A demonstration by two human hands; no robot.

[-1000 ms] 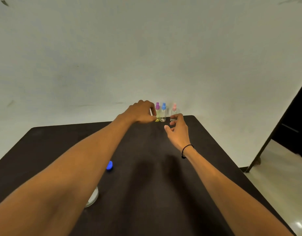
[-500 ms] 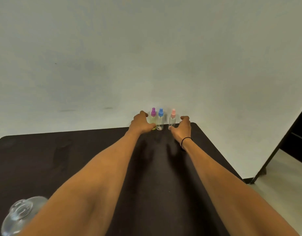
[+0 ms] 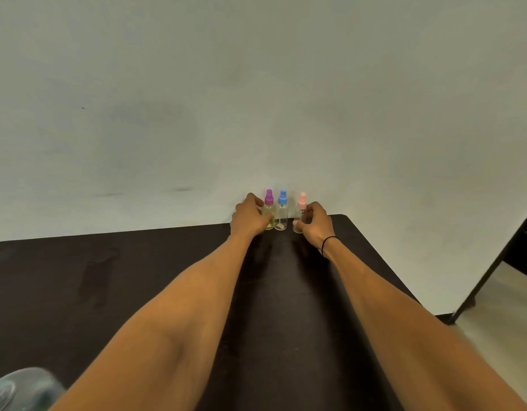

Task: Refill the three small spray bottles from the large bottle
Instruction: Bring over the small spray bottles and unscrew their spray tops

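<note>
3 small spray btls stand at far desk [image 3: 137,277] edge, all capped. L hand [image 3: 246,218] fingers curl on purple-cap btl [image 3: 268,213]; R hand [image 3: 315,222] fingers on pink-cap btl [image 3: 300,213]; blue-cap btl [image 3: 281,211] between, untouched. Large bottle [image 3: 18,390] near corner, well apart. Refill prob. not begun; purple's looks yellowish

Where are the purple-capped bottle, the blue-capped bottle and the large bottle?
purple-capped bottle [image 3: 268,197]: head view, on its purple spray cap.
blue-capped bottle [image 3: 282,198]: head view, on its blue spray cap.
large bottle [image 3: 24,387]: head view, on its clear shoulder, bottom left corner.
</note>
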